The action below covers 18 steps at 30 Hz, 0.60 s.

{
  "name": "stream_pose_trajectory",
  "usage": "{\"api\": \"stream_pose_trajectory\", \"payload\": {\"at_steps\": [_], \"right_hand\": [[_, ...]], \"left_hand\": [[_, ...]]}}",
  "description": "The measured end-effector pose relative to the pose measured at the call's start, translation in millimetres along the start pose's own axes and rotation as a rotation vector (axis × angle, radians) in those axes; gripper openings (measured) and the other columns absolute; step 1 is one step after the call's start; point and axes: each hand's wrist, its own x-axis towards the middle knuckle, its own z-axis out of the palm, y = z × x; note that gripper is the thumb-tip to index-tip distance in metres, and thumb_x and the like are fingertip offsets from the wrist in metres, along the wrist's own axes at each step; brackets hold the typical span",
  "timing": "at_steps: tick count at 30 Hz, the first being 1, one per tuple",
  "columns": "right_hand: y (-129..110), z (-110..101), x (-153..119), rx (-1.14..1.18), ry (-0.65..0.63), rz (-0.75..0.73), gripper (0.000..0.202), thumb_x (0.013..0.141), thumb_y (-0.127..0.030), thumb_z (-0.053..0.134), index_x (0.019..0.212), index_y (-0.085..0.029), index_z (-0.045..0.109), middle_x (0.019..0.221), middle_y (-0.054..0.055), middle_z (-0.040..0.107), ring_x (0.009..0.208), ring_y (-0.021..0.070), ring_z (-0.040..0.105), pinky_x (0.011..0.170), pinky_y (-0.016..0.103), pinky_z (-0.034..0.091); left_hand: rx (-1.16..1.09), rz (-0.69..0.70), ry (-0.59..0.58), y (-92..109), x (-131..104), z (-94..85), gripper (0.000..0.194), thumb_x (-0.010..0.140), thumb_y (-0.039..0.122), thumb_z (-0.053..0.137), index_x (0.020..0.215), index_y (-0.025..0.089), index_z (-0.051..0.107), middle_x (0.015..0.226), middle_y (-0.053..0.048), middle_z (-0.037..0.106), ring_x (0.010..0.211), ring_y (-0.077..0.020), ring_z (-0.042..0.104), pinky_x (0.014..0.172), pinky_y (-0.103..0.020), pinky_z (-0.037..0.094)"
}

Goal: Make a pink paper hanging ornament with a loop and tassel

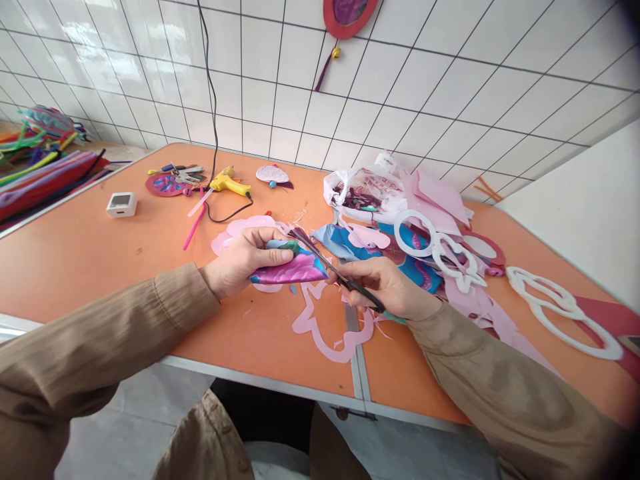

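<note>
My left hand point(245, 261) is closed on a folded piece of shiny fabric point(293, 268), purple-pink with blue and green patches, held above the table. In my right hand point(385, 287) is a pair of scissors point(356, 285) with black handles. Their blades point up and left and lie along the right end of the fabric; whether they are cutting into it I cannot tell. Below my hands are pink cut-out scraps point(320, 337) with curvy outlines. Blue patterned fabric point(350, 243) lies just beyond the scissors.
A yellow glue gun point(227, 181) with its cord and a white cube-shaped device point(122, 205) stand on the orange table point(75, 260). White ring cut-outs point(565, 307) and a plastic bag point(375, 190) lie right. A decorated pendant point(345, 17) hangs on the tiled wall.
</note>
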Motion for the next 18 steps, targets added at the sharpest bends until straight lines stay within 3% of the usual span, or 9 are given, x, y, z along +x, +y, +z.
{"api": "stream_pose_trajectory", "payload": {"at_steps": [5, 11, 14, 18], "right_hand": [[-2.1, -0.4, 1.4, 0.095, 0.189, -0.056, 0.059, 0.069, -0.061, 0.092, 0.102, -0.014, 0.079, 0.061, -0.001, 0.062, 0.044, 0.0098, 0.053, 0.04, 0.024, 0.044], [-4.1, -2.3, 9.1, -0.002, 0.45, -0.07, 0.044, 0.077, -0.042, 0.083, 0.112, -0.019, 0.07, 0.071, -0.001, 0.069, 0.054, 0.0144, 0.063, 0.052, 0.029, 0.051], [-1.3, -7.7, 13.0, -0.248, 0.577, -0.021, 0.035, 0.081, -0.031, 0.075, 0.113, -0.021, 0.064, 0.071, -0.001, 0.07, 0.065, 0.0207, 0.07, 0.068, 0.036, 0.057], [-0.3, -15.0, 13.3, -0.862, 0.71, 0.149, 0.029, 0.082, -0.019, 0.069, 0.111, -0.022, 0.065, 0.077, 0.005, 0.076, 0.083, 0.0316, 0.076, 0.077, 0.042, 0.055]], "left_hand": [[-0.076, 0.084, 0.065, 7.9, 2.0, -3.1, 0.042, 0.052, 0.032, 0.107, 0.064, 0.014, 0.071, 0.061, 0.002, 0.066, 0.05, -0.0058, 0.055, 0.044, -0.017, 0.042], [-0.142, 0.111, 0.034, 13.3, 3.1, -6.8, 0.042, 0.056, 0.031, 0.105, 0.066, 0.015, 0.068, 0.059, 0.002, 0.066, 0.045, -0.0097, 0.057, 0.042, -0.021, 0.05], [-0.161, 0.103, -0.007, 13.5, 1.6, -5.7, 0.041, 0.058, 0.028, 0.104, 0.064, 0.014, 0.066, 0.059, 0.002, 0.066, 0.049, -0.0099, 0.062, 0.047, -0.021, 0.055], [-0.178, 0.136, 0.024, 17.2, 1.2, -5.7, 0.037, 0.062, 0.024, 0.101, 0.067, 0.014, 0.066, 0.06, 0.001, 0.068, 0.047, -0.0104, 0.061, 0.045, -0.021, 0.055]]}}
